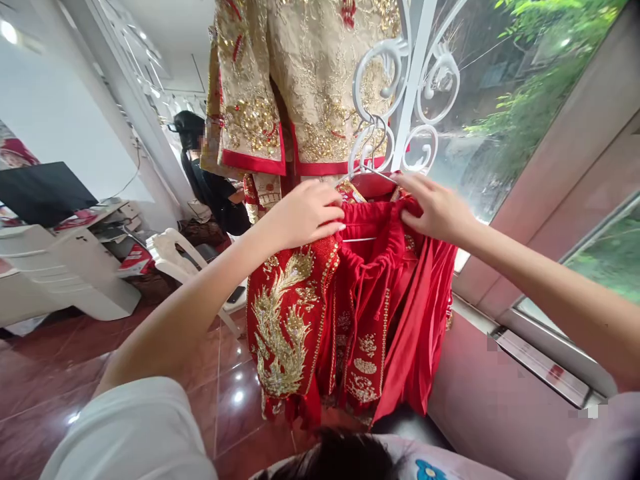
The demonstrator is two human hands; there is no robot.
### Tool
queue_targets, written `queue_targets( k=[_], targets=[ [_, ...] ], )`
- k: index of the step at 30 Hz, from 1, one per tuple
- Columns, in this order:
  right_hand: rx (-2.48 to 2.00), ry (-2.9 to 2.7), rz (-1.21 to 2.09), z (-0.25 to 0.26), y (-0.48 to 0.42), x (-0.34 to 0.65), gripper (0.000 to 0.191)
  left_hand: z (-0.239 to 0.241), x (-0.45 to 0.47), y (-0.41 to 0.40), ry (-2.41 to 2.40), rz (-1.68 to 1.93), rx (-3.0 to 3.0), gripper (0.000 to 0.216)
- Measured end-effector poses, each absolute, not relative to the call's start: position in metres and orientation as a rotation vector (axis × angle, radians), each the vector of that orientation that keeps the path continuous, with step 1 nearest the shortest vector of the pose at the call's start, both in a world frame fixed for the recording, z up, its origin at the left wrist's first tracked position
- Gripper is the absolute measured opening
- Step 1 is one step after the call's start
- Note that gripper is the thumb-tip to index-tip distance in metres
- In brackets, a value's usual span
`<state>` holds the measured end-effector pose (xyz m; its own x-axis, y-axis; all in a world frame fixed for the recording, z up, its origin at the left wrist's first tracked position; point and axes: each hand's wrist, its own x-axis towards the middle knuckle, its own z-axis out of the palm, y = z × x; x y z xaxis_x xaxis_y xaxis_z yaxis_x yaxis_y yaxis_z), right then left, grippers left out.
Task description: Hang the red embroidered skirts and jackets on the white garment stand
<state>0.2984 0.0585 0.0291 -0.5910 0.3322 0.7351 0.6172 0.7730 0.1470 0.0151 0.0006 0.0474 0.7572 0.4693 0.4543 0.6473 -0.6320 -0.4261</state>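
A red skirt with gold embroidery [320, 320] hangs from a hanger [367, 150] on a white scrolled metal rack [400, 73]. My left hand [307, 213] is closed on the left side of the skirt's waistband. On the right side of the same waistband, my right hand [435, 207] pinches the red cloth. Above them hangs a gold embroidered jacket with red trim [300, 80].
Another person in black [210, 180] sits in the background on the left. A white plastic chair [185, 260] stands on the red tiled floor. A white desk with a dark monitor [45, 193] is at far left. A window [525, 113] fills the right.
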Motion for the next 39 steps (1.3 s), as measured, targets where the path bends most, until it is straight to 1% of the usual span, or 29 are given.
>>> queue_targets(
  k=[3,6,9,12,14,16,18,21,24,27,30,32,34,36,39],
  targets=[
    [-0.393,-2.487,-0.835,0.013,0.051,0.305,0.040,0.043,0.021,-0.008,-0.777,-0.148,-2.413,0.042],
    [-0.188,-2.655,-0.952,0.005,0.047,0.311,0.038,0.034,0.029,-0.017,-0.786,0.018,-2.410,0.045],
    [-0.188,-2.717,-0.963,0.000,0.038,0.310,0.034,0.019,0.038,-0.022,-0.797,0.126,-2.344,0.039],
    [-0.202,-2.750,-0.955,-0.009,0.028,0.304,0.032,0.005,0.048,-0.021,-0.772,0.171,-2.287,0.024],
    [-0.217,-2.746,-0.979,-0.013,0.025,0.300,0.026,0.002,0.054,-0.020,-0.762,0.189,-2.277,0.017],
    [-0.263,-2.716,-0.979,-0.009,0.027,0.297,0.025,0.008,0.057,-0.019,-0.794,0.139,-2.285,0.021],
    [-0.368,-2.625,-0.938,0.004,0.031,0.296,0.031,0.022,0.055,-0.017,-0.900,-0.026,-2.263,0.026],
    [-0.532,-2.437,-0.853,0.023,0.038,0.294,0.032,0.043,0.046,-0.014,-1.045,-0.277,-2.161,0.030],
    [-0.521,-2.442,-0.858,0.018,0.040,0.286,0.027,0.043,0.041,-0.010,-1.065,-0.193,-2.168,0.025],
    [-0.489,-2.466,-0.985,-0.011,0.037,0.276,0.025,0.024,0.045,-0.010,-1.019,-0.112,-2.181,0.017],
    [-0.518,-2.325,-1.084,-0.042,0.026,0.271,0.024,0.001,0.054,-0.026,-0.940,-0.190,-2.095,0.026],
    [-0.519,-2.216,-1.101,-0.057,0.016,0.269,0.025,-0.015,0.063,-0.047,-0.937,-0.224,-2.069,0.028],
    [-0.503,-2.188,-1.066,-0.066,0.006,0.267,0.025,-0.034,0.074,-0.069,-1.075,-0.257,-2.094,0.024],
    [-0.537,-2.205,-0.984,-0.073,0.000,0.263,0.024,-0.053,0.088,-0.083,-1.333,-0.286,-2.161,0.026],
    [-0.797,-2.194,-0.862,-0.076,-0.004,0.252,0.031,-0.074,0.104,-0.079,-1.648,-0.289,-2.238,0.034]
  ],
)
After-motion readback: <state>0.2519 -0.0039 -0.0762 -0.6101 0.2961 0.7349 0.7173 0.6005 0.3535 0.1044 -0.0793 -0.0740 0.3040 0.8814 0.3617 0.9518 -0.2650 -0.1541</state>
